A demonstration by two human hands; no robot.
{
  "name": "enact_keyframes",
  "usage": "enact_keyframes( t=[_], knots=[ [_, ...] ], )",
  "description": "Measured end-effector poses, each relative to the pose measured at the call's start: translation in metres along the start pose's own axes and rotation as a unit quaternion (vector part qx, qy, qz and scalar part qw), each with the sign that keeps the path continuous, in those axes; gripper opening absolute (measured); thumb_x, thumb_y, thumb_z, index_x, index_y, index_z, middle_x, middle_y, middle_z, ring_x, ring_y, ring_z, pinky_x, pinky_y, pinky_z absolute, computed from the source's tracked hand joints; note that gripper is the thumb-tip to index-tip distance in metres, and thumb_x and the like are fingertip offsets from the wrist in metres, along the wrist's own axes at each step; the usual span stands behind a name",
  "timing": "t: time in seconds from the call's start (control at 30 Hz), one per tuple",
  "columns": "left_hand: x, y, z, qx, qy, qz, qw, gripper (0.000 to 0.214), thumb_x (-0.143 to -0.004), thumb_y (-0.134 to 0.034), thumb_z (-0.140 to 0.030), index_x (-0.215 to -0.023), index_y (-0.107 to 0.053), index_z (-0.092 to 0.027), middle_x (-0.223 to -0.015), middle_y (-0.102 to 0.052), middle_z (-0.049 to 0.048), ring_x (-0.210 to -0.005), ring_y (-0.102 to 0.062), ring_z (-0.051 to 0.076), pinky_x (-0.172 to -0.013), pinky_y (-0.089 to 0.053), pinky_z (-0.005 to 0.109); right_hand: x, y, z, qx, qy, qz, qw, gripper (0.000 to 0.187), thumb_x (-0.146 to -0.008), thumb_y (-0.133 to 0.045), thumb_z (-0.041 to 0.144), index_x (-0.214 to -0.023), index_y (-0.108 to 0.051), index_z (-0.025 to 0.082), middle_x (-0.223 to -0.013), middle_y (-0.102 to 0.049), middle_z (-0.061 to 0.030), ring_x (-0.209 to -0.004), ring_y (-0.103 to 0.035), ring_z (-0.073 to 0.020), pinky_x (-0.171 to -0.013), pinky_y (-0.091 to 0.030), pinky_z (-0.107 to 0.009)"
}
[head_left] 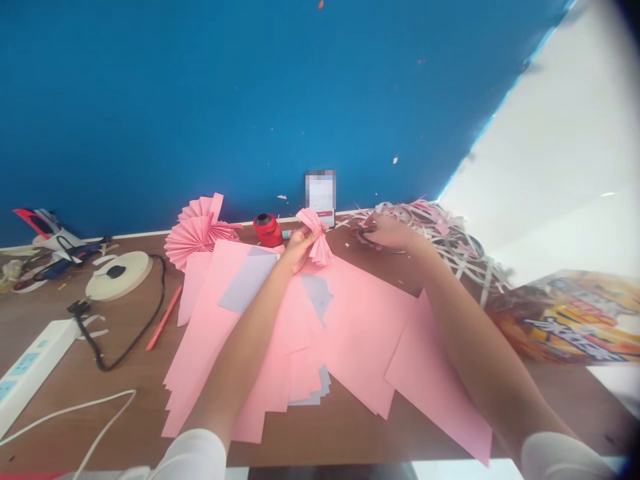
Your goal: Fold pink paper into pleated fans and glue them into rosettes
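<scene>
My left hand (299,250) is closed in a pinch around a pleated pink paper fan (320,248), gathered at its middle and flaring at both ends. My right hand (389,233) reaches to the back right, beside a heap of paper strips (440,230). Its fingers are closed at the dark looped handle of what look like scissors (367,235); the blades cannot be made out. Under my forearms lie overlapping pink paper sheets (360,327) with grey shapes on or between them. Finished-looking pleated pink rosettes (193,237) rest at the back left.
A phone (321,197) leans on the blue wall, near a red round object (268,231). Leftward are a red pen (164,319), a cream disc-shaped reel (119,275), a black cable (160,300) and a white power strip (37,367). A printed snack bag (575,317) lies right.
</scene>
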State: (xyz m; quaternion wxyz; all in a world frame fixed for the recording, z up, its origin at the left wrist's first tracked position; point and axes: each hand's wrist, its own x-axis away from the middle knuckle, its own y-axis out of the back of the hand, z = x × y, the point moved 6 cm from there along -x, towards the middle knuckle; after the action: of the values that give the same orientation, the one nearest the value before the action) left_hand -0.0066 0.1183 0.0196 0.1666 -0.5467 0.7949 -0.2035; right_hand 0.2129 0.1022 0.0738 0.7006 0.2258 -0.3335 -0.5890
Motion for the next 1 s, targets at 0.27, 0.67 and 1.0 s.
enact_keyframes(
  t=[0.27,0.67,1.0],
  knots=[
    [0.0,0.006,-0.005,0.022,0.003,-0.028,0.999,0.037,-0.07,-0.079,-0.029,-0.102,-0.066,-0.016,-0.093,-0.069,0.0039,-0.083,-0.063,0.013,-0.078,-0.047,0.026,-0.008,-0.013,0.009,0.243,0.009,-0.124,0.962,0.037,-0.076,-0.063,0.037,-0.108,-0.061,0.018,-0.103,-0.068,-0.0144,-0.093,-0.064,-0.0301,-0.073,-0.046,-0.035],
    [0.002,0.003,-0.007,0.014,0.005,-0.004,1.0,0.035,-0.07,-0.079,-0.028,-0.102,-0.069,-0.019,-0.089,-0.067,0.0038,-0.079,-0.064,0.013,-0.072,-0.047,0.024,0.024,-0.036,0.045,0.292,0.1,0.147,0.94,0.028,-0.087,-0.052,0.039,-0.101,-0.068,0.02,-0.087,-0.072,-0.0086,-0.073,-0.066,-0.0205,-0.065,-0.044,-0.028],
    [0.001,0.005,-0.006,0.009,0.006,0.004,1.0,0.033,-0.075,-0.074,-0.027,-0.107,-0.069,-0.021,-0.092,-0.069,0.0045,-0.079,-0.066,0.013,-0.069,-0.05,0.023,0.033,-0.048,0.068,0.396,0.149,0.024,0.906,0.037,-0.088,-0.053,0.04,-0.107,-0.068,0.013,-0.113,-0.067,-0.0197,-0.098,-0.065,-0.0308,-0.075,-0.048,-0.035]
  ],
)
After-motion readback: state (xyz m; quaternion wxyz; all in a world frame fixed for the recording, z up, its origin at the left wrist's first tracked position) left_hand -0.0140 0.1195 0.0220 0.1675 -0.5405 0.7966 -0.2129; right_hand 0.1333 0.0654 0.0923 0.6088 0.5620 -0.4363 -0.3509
